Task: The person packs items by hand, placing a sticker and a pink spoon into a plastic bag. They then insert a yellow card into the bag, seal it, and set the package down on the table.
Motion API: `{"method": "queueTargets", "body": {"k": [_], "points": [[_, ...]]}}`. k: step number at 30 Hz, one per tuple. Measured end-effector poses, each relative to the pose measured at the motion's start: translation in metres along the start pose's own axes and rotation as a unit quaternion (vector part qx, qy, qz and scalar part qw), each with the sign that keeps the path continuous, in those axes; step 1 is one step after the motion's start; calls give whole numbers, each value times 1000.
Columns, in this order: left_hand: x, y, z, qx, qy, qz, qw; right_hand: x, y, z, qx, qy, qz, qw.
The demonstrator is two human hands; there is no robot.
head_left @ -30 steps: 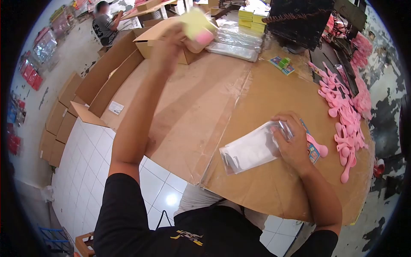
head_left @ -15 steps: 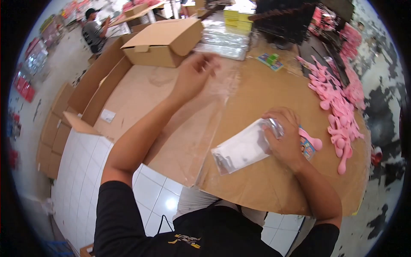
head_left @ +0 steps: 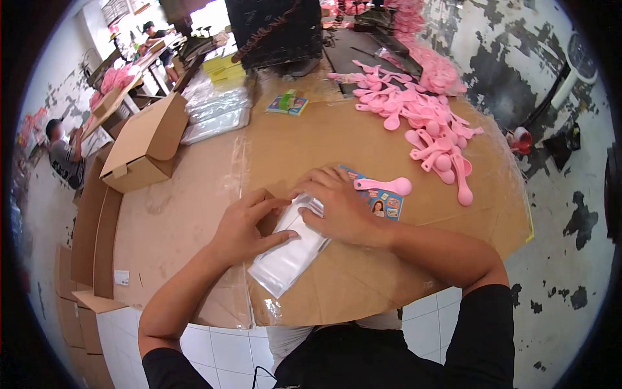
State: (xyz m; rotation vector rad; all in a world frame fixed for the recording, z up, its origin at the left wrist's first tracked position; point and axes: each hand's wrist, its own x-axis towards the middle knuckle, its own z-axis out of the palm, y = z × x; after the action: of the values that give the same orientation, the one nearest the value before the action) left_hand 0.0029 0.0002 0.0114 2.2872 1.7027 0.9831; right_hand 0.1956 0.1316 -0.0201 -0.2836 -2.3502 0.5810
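Note:
A clear plastic bag packet (head_left: 288, 259) lies slanted on the brown cardboard table cover. My left hand (head_left: 249, 223) touches its left side, thumb and fingers apart. On its upper right part rests my right hand (head_left: 334, 204), fingers bent over the plastic and thumb on it; whether it grips the packet is unclear. Just right of that hand, a pink spoon (head_left: 389, 186) lies across a blue printed card (head_left: 392, 206), whose left part is behind the hand.
Many pink spoons (head_left: 434, 123) are heaped at the back right. A small card stack (head_left: 287, 104), clear plastic packs (head_left: 217, 110) and a cardboard box (head_left: 146, 142) stand at the back and left. Two people sit in the left background.
My left hand has come down from the air to the packet. The packet now lies more steeply slanted, with both hands at it. The camera view has turned right.

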Motion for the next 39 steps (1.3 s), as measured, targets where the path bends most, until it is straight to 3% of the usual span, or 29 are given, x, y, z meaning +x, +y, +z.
{"method": "queueTargets", "body": {"k": [7,14,19,25,28,32,34,37,39], "points": [[-3,-2,3,-91,-52,-126,986,-1,3,1,7,-3,0,1000],[-2,-1,3,-127,-50,-180,974,0,1,-2,15,-21,2,1000],[-2,0,2,-113,-43,-184,976,3,-4,-7,52,-11,15,998],[-3,5,5,-82,-4,-121,989,6,-7,-11,70,-1,14,997],[-5,4,7,-82,0,-122,989,20,-8,-25,179,-29,40,983],[-8,-3,9,-101,3,-147,984,38,1,-79,40,-165,56,984],[-7,-2,7,-107,0,-162,981,36,4,-110,-96,-270,118,951],[-8,2,4,-145,4,-206,968,18,16,-139,-248,-319,102,909],[-9,0,5,-176,12,-221,959,6,21,-147,-204,-333,126,912]]}}
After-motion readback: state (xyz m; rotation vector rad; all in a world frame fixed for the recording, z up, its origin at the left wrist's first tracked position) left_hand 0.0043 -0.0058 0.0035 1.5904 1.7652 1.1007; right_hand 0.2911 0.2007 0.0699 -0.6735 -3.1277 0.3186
